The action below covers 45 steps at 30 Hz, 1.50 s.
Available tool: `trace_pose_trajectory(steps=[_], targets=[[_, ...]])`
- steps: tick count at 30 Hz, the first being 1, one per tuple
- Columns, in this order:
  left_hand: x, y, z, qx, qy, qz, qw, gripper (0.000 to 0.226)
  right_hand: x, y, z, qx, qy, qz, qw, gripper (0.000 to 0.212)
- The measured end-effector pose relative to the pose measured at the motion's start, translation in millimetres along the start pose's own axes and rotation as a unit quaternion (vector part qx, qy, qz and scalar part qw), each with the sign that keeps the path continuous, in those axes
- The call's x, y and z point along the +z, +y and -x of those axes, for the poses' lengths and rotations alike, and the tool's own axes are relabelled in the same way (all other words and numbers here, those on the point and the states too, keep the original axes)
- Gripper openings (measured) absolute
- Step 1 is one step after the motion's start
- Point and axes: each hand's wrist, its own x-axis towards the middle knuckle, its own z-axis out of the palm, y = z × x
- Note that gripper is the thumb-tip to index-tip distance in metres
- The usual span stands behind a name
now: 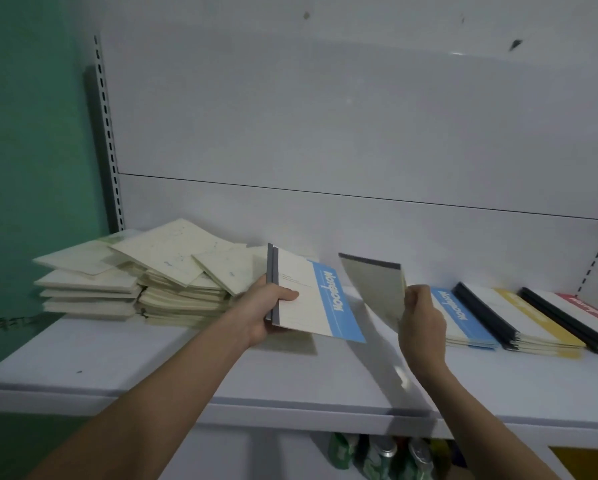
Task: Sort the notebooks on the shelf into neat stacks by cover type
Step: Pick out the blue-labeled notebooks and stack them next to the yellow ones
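Note:
My left hand (268, 308) grips a couple of blue-banded notebooks (316, 301) by their grey spines, held tilted above the white shelf (186, 368). My right hand (420, 322) holds another notebook (373, 289) turned back side up, showing a plain grey-beige cover with a dark spine strip. On the right of the shelf lie three stacks side by side: a blue-banded stack (463, 320), a yellow-banded stack (532, 320) and a red-banded stack (595, 313). At the left sits a loose, untidy heap of cream-covered notebooks (159, 275).
A white back panel (325, 133) closes the shelf behind; a slotted upright (108, 140) runs along a green wall at the left. Below the shelf's front edge, several green and silver packets (380, 455) show on a lower level.

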Motion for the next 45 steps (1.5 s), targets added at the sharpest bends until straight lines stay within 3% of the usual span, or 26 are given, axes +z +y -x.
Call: trace_pose_trajectory(steps=[4,8,10,14,17,19,21,25,29,33,35,38,41,45], targets=[[22,-10,-1,-0.016,-0.037,-0.024,0.999,0.04,-20,-23,8,-0.023,0.051,-0.061,0.997,0.011],[47,-22,-7,-0.023,-0.061,-0.034,0.997,0.029,-34,-21,30,-0.126,-0.036,-0.018,0.991,0.011],[61,-27,-10,-0.033,-0.065,-0.015,0.997,0.026,-40,-10,40,-0.196,-0.066,0.029,0.978,0.008],[83,-35,-21,-0.06,-0.087,0.005,0.994,0.037,-43,9,44,-0.38,-0.034,0.123,0.916,0.031],[97,-44,-28,-0.051,-0.073,0.005,0.996,0.032,-42,18,39,-0.411,-0.043,0.105,0.905,0.031],[105,-49,-35,-0.039,-0.053,0.012,0.998,0.033,-45,26,32,-0.383,-0.082,0.075,0.917,0.024],[115,-51,-42,-0.025,-0.037,0.023,0.999,0.035,-48,35,22,-0.307,-0.124,0.018,0.943,0.04],[141,-54,-59,-0.014,-0.001,0.046,0.999,0.036,-50,68,-12,-0.074,-0.068,-0.056,0.993,0.032],[183,-60,-77,-0.024,0.012,0.037,0.999,0.038,-57,96,-51,0.128,-0.181,-0.217,0.951,0.03],[219,-71,-105,0.003,-0.004,-0.069,0.998,0.03,-59,131,-82,0.124,-0.166,-0.136,0.969,0.041],[233,-79,-117,0.021,-0.003,-0.138,0.99,0.026,-55,149,-94,0.072,-0.187,-0.011,0.98,0.043],[246,-99,-133,0.06,0.07,-0.272,0.958,0.028,-44,165,-101,-0.014,-0.218,0.178,0.959,0.044],[248,-120,-144,0.107,0.099,-0.287,0.947,0.026,-33,168,-99,-0.007,-0.223,0.179,0.958,0.047],[245,-126,-148,0.105,0.062,-0.283,0.951,0.036,-28,179,-102,0.021,-0.215,0.107,0.971,0.047]])
